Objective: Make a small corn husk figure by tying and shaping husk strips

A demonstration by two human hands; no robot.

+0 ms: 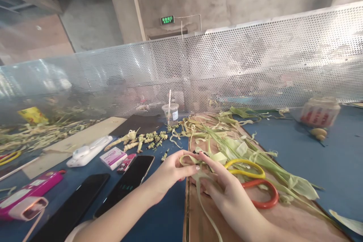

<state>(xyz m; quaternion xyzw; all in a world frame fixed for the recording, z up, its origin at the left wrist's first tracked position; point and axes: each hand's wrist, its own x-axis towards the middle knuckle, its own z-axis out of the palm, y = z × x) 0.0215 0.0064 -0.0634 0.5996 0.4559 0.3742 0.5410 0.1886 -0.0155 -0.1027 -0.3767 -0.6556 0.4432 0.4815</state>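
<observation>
A long pale green strip of plant husk (205, 211) runs through my fingers and trails down over a wooden board (195, 228). My left hand (174, 168) pinches a loop of this strip between thumb and fingers. Close beside it, my right hand (227, 187) bends its fingers around the same spot, thumb tucked in. A small dark piece at the fingertips is too hidden to name. Just right of my right hand lie scissors with one yellow handle (249, 166) and one red handle (268, 196); their blades are covered. Loose green husks (241, 147) spread behind them.
Left of my arms lie two phones (127, 185), a pink-and-white box (113, 157), a white power strip (89, 151) and a magenta device (34, 193). Several knotted husk pieces (144, 140) and a plastic cup (170, 113) sit behind. A perforated metal screen (227, 64) closes the back; a jar (320, 111) stands right.
</observation>
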